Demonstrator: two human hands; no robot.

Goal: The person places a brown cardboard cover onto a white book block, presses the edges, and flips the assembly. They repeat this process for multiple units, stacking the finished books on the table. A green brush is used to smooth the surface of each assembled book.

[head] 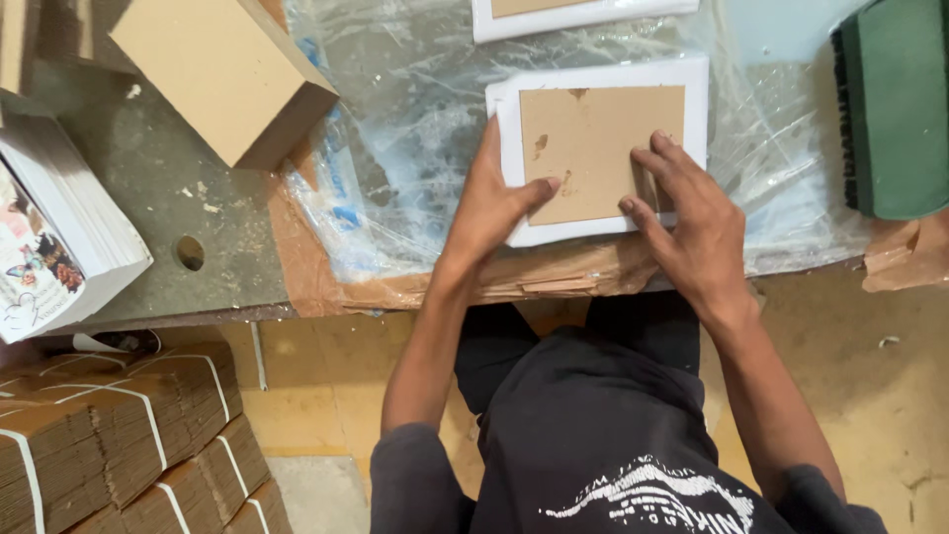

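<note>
A white rectangular frame [603, 79] lies face down on clear plastic sheeting, with a brown backing board [593, 138] set into it. My left hand [491, 203] rests on the frame's left edge, thumb pressing the board's lower left corner. My right hand [687, 218] lies over the board's lower right part, fingers spread flat on it. Neither hand grips anything.
A second white frame [578, 15] sits at the far edge. A stack of brown boards [222, 74] stands at the left. A pile of printed sheets [54, 232] is at the far left, a green block [895, 109] at the right. Strapped cardboard bundles [119, 435] lie on the floor.
</note>
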